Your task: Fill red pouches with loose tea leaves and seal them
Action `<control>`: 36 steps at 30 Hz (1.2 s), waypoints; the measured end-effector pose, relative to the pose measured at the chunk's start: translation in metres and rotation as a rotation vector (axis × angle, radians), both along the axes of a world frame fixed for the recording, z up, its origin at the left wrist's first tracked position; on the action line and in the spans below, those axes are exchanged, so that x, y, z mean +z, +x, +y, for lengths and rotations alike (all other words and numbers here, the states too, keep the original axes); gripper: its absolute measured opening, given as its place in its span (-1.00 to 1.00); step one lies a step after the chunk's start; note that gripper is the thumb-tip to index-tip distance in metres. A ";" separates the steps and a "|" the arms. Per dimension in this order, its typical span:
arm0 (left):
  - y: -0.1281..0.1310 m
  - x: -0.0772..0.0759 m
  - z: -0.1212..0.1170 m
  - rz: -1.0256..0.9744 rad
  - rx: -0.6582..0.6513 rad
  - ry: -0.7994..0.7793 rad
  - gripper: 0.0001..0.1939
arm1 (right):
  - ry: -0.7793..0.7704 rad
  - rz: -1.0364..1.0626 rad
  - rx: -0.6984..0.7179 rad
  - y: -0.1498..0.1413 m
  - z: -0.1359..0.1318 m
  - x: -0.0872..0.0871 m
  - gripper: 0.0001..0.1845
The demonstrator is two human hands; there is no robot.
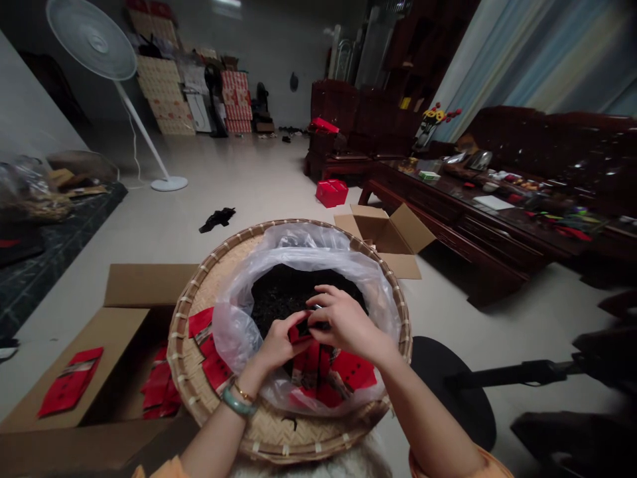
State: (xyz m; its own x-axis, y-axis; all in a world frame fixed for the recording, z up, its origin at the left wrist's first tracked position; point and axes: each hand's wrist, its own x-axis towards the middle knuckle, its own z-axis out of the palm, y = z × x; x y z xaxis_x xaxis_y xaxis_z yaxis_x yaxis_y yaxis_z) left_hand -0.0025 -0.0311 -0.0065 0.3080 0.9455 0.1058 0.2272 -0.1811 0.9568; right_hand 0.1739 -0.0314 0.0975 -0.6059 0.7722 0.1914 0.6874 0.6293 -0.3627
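Note:
A round woven bamboo tray [199, 292] lies in front of me and holds a clear plastic bag [318, 255] full of dark loose leaves [283, 295]. Several red packets [348, 372] lie in the tray near me. My left hand [279, 342] pinches the mouth of a red packet [297, 334] over the bag. My right hand [343, 322] is closed on a small dark thing at that packet's opening; I cannot make out what it is. A green bangle sits on my left wrist.
An open cardboard box [124, 332] with red packets [70, 382] stands at the left. Another open box [388, 232] lies beyond the tray. A dark wooden table [478, 219] runs along the right, a standing fan [94, 46] at the back left, a black stool [458, 392] at the right.

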 end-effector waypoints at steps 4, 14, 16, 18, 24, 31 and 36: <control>0.000 0.003 0.000 -0.045 0.048 -0.026 -0.52 | -0.046 0.208 0.020 0.004 0.002 -0.004 -0.92; -0.003 0.014 -0.005 -0.140 -0.006 -0.021 -0.50 | 0.090 0.490 -0.291 0.011 0.011 0.000 -0.72; -0.005 0.013 -0.004 -0.150 0.022 -0.039 -0.51 | 0.031 0.468 -0.200 0.012 0.007 0.000 -0.77; -0.006 0.012 -0.004 -0.156 0.064 -0.058 -0.51 | -0.035 0.430 -0.036 0.013 0.001 -0.001 -0.85; -0.002 0.005 -0.001 -0.123 0.124 0.003 -0.45 | -0.053 0.164 0.108 0.009 -0.001 -0.004 -0.70; 0.009 0.003 0.001 -0.400 0.144 -0.390 -0.51 | -0.292 0.398 -0.180 -0.011 0.023 -0.040 -0.90; 0.011 0.001 0.003 -0.489 0.188 -0.526 -0.47 | -0.561 0.777 -0.396 -0.018 0.033 -0.074 -0.63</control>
State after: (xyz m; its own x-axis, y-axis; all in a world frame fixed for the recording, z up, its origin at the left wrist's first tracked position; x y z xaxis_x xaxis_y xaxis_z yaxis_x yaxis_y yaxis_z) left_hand 0.0080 -0.0286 -0.0053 0.1695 0.9413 -0.2921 -0.2647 0.3289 0.9065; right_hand 0.1564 0.0015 0.0232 -0.1523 0.9879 -0.0279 0.2595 0.0128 -0.9657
